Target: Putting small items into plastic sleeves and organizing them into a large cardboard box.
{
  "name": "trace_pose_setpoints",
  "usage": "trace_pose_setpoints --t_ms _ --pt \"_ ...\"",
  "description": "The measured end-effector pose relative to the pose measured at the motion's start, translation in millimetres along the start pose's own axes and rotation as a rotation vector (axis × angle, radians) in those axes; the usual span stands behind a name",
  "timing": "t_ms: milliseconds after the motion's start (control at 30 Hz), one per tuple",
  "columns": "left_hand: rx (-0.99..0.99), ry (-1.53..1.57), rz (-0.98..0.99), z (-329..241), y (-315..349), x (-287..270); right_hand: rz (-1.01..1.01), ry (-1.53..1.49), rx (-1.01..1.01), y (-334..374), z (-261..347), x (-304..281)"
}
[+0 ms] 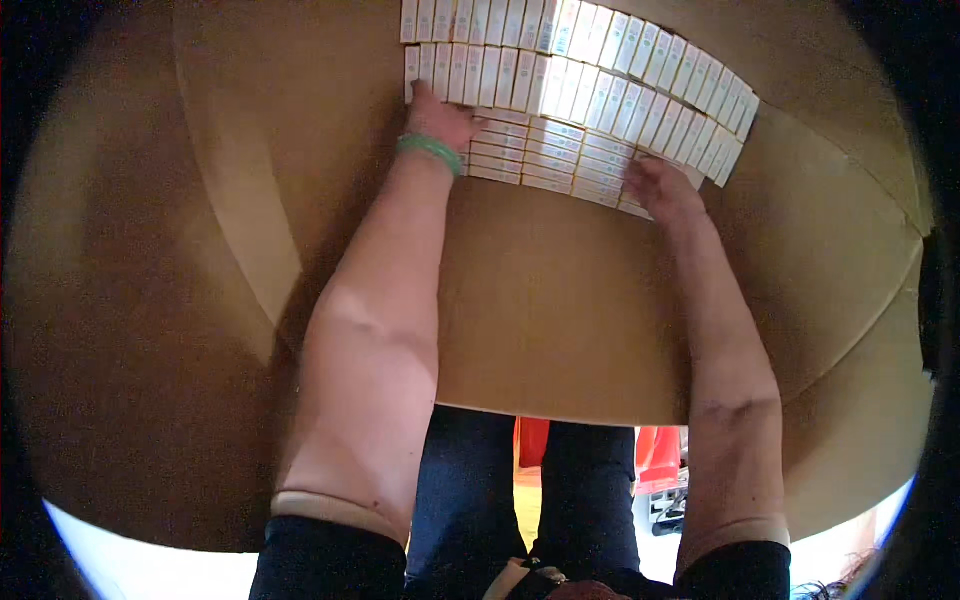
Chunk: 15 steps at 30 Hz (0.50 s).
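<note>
Inside a large brown cardboard carton (560, 310), many small white boxes (590, 90) are packed in rows along the far side. A lower layer of flat white boxes (545, 160) lies in front of them. My left hand (440, 118), with a green band on its wrist, presses on the left end of this flat layer. At the right end of the same layer rests my right hand (655, 185), fingers laid on the boxes. Neither hand lifts a box clear.
The carton's flaps (240, 220) spread out to the left and right (840, 260). Below the carton's near edge I see my dark trousers (470, 480), something red (655, 455) and a pale floor.
</note>
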<state>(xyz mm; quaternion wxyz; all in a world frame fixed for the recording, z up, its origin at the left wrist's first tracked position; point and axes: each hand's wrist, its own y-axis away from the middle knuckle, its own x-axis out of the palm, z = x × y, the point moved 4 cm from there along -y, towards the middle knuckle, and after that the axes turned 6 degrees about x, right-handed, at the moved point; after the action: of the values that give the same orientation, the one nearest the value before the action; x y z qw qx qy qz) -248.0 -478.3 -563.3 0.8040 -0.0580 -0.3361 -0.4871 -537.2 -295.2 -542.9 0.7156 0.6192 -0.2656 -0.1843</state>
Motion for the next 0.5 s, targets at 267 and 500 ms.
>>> trace_pose_setpoints --t_ms 267,500 --pt "0.722 -0.963 -1.232 122.3 -2.7 20.6 -0.091 0.012 -0.024 136.5 -3.9 40.9" --pt "0.742 -2.062 -0.669 346.6 19.9 114.5 -0.238 0.562 -0.391 255.0 -53.8 26.3"
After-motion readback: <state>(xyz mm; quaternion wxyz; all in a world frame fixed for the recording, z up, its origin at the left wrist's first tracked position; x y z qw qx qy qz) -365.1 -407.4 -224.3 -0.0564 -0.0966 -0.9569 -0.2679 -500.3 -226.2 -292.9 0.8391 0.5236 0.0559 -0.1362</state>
